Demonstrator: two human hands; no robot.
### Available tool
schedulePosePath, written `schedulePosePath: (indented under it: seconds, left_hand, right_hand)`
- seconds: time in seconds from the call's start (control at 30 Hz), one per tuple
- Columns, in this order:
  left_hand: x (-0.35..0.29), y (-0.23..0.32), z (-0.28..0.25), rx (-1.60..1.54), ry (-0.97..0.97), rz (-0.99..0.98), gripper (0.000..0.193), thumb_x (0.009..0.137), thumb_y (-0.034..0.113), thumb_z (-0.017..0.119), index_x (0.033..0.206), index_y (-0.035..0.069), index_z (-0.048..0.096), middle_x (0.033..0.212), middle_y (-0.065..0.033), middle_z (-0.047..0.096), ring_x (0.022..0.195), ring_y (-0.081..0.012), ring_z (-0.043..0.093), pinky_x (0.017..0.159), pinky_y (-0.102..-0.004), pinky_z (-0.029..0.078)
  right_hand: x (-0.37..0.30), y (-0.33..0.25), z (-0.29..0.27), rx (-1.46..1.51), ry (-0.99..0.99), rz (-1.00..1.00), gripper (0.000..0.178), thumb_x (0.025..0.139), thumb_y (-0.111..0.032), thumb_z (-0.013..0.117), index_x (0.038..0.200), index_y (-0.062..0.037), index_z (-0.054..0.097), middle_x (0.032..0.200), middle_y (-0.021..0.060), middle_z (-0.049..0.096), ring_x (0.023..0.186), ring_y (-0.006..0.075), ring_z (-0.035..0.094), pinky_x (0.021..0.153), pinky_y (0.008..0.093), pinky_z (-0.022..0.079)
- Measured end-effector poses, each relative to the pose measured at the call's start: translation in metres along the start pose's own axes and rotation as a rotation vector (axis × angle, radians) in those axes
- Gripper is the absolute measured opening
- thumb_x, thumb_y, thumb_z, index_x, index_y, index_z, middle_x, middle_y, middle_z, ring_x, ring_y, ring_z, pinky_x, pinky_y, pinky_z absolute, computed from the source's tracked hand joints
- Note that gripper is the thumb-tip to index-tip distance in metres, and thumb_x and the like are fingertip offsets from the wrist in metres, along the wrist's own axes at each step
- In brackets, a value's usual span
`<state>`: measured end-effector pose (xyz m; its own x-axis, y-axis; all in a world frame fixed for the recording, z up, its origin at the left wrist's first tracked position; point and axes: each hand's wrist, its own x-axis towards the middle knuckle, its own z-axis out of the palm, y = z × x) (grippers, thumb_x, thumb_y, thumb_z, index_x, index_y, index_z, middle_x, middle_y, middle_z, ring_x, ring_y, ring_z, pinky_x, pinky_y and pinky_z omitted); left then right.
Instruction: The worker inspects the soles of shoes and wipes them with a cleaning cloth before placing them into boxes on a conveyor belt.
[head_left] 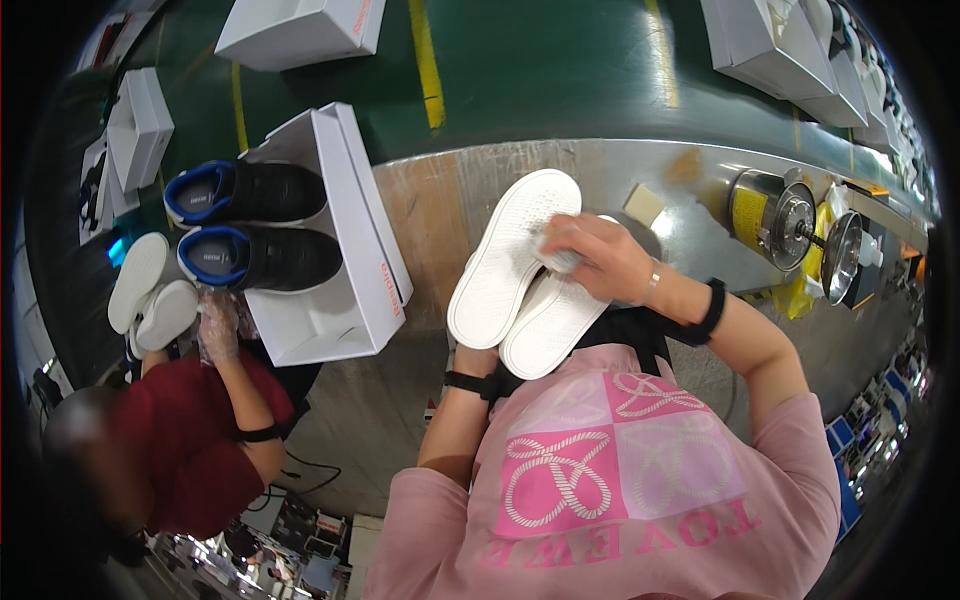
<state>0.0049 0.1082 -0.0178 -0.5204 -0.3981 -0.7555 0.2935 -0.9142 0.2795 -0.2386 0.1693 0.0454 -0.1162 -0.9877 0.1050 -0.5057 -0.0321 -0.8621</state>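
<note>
A pair of shoes with white soles [514,245] is turned bottom up in front of me, the two side by side. My left hand [476,360] holds them from below at the near end; its fingers are hidden behind the shoes. My right hand [610,262] is closed on a small white wad, seemingly a cloth [560,260], pressed against the textured sole of the left shoe. The hand and wad are slightly blurred.
Left stands a white shoebox [350,230] beside two black shoes with blue linings [262,258]. A co-worker's gloved hand [218,325] is near white-soled shoes [150,290]. Right are a beige block [643,205], a metal canister [770,220] and a metal bowl [842,258]. Beyond runs a green belt [540,90].
</note>
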Motion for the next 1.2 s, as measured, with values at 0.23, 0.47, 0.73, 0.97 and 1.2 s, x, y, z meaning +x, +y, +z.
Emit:
schedulePosePath:
  seconds: [0.23, 0.47, 0.73, 0.97, 1.2]
  left_hand:
    - [0.003, -0.004, 0.002, -0.049, 0.022, 0.045, 0.044, 0.099, 0.02, 0.062, 0.138, 0.0, 0.052, 0.13, -0.0164, 0.062, 0.115, -0.0241, 0.063, 0.097, -0.0355, 0.054]
    - [-0.008, -0.01, -0.002, -0.093, 0.022, 0.053, 0.044, 0.099, 0.021, 0.061, 0.138, 0.0, 0.052, 0.13, -0.0164, 0.062, 0.115, -0.0243, 0.063, 0.097, -0.0358, 0.054]
    - [-0.015, -0.006, -0.009, -0.137, -0.004, 0.034, 0.044, 0.1, 0.022, 0.061, 0.138, 0.0, 0.052, 0.131, -0.0163, 0.062, 0.115, -0.0245, 0.063, 0.098, -0.0362, 0.054]
    - [-0.034, -0.001, -0.018, -0.158, -0.015, -0.021, 0.045, 0.1, 0.022, 0.06, 0.138, 0.0, 0.052, 0.131, -0.0163, 0.062, 0.115, -0.0247, 0.063, 0.098, -0.0366, 0.054]
    - [-0.01, -0.001, -0.007, -0.153, -0.051, -0.097, 0.045, 0.1, 0.023, 0.06, 0.138, 0.001, 0.053, 0.131, -0.0162, 0.062, 0.115, -0.0249, 0.063, 0.098, -0.0369, 0.054]
  right_hand:
    - [0.039, -0.031, 0.024, 0.184, -0.195, -0.261, 0.049, 0.065, 0.004, 0.073, 0.11, -0.012, 0.064, 0.12, 0.014, 0.064, 0.102, 0.0335, 0.066, 0.085, 0.0409, 0.056]
    - [0.032, -0.06, 0.033, 0.033, -0.369, -0.512, 0.036, 0.077, -0.01, 0.066, 0.112, -0.0188, 0.06, 0.122, 0.0101, 0.058, 0.099, 0.0247, 0.064, 0.073, 0.0341, 0.059]
    - [0.062, -0.071, 0.063, 0.045, -0.259, -0.511, 0.037, 0.075, -0.011, 0.065, 0.112, -0.0156, 0.063, 0.123, 0.0119, 0.058, 0.092, 0.0218, 0.065, 0.063, 0.032, 0.057]
    - [0.005, -0.058, 0.026, 0.067, -0.313, -0.432, 0.042, 0.072, -0.004, 0.067, 0.112, -0.0155, 0.064, 0.122, 0.0117, 0.062, 0.095, 0.0263, 0.066, 0.073, 0.035, 0.059]
    - [-0.014, -0.077, 0.044, 0.159, -0.223, -0.382, 0.044, 0.071, -0.007, 0.074, 0.114, -0.0131, 0.066, 0.125, 0.0154, 0.063, 0.1, 0.03, 0.068, 0.076, 0.0382, 0.059]
